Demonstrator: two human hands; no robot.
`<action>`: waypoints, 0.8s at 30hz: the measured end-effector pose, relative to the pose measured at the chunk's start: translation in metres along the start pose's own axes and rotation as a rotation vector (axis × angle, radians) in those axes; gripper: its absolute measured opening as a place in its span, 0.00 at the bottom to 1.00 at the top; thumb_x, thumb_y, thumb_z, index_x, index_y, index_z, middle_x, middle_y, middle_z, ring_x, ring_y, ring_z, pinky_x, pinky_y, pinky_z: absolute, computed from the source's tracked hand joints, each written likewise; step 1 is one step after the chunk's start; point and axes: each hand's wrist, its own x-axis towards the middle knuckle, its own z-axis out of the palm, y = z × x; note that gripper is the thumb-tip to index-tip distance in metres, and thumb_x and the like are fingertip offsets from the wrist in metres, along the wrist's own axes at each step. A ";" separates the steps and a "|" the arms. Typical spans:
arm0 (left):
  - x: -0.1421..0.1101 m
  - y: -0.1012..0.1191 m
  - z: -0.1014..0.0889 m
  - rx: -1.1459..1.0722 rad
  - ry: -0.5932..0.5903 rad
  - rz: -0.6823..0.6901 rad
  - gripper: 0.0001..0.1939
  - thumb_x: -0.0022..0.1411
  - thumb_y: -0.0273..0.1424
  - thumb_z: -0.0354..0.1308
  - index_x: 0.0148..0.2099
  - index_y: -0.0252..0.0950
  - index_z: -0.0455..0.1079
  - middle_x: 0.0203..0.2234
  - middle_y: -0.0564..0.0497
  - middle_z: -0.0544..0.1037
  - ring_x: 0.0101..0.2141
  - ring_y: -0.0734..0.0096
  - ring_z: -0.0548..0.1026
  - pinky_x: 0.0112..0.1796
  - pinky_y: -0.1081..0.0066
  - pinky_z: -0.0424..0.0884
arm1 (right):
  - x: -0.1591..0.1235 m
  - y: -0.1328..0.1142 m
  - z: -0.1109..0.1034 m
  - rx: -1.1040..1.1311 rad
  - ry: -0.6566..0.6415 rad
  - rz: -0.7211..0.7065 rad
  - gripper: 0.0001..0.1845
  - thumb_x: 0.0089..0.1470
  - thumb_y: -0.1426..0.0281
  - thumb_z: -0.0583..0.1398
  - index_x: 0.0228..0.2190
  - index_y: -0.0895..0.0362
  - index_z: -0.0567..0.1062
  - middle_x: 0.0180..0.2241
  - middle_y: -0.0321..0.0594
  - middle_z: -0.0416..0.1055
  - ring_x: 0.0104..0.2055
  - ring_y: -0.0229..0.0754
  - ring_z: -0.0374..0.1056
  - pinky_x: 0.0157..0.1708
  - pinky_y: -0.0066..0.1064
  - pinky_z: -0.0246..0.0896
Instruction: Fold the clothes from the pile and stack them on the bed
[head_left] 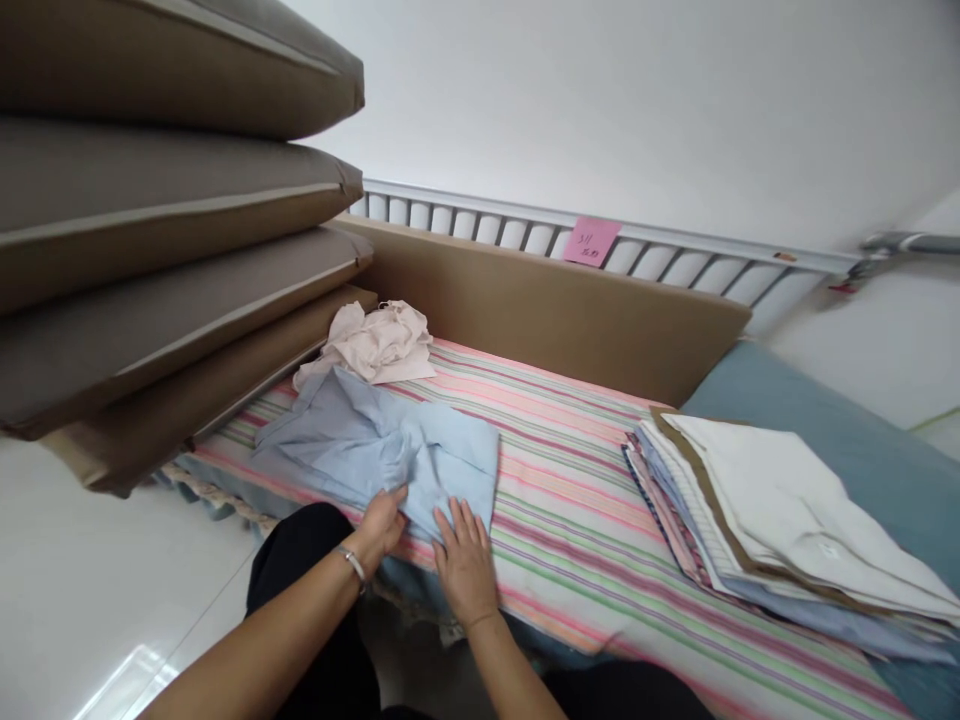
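A light blue cloth garment lies on the striped sheet, flat at its right end and rumpled toward the middle and left. My left hand, with a bracelet on its wrist, is at the garment's near edge, its fingers bent together on the fabric. Palm down, my right hand rests on the near right corner, fingers stretched out. Behind the garment is a crumpled pale pink cloth. To the right is a pile of folded fabrics, with a white piece on top.
Thick brown cushions are stacked at the left, overhanging the bed. A brown panel stands along the back, before a white radiator bearing a pink note. Blue-green fabric covers the right end. Pale floor shows at lower left.
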 end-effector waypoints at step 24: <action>-0.005 0.011 -0.037 1.272 -0.118 1.053 0.23 0.64 0.31 0.48 0.61 0.38 0.55 0.61 0.43 0.59 0.62 0.59 0.51 0.60 0.52 0.50 | 0.052 0.081 -0.031 0.242 -0.003 0.764 0.28 0.57 0.59 0.45 0.44 0.65 0.74 0.42 0.51 0.75 0.45 0.47 0.70 0.44 0.33 0.63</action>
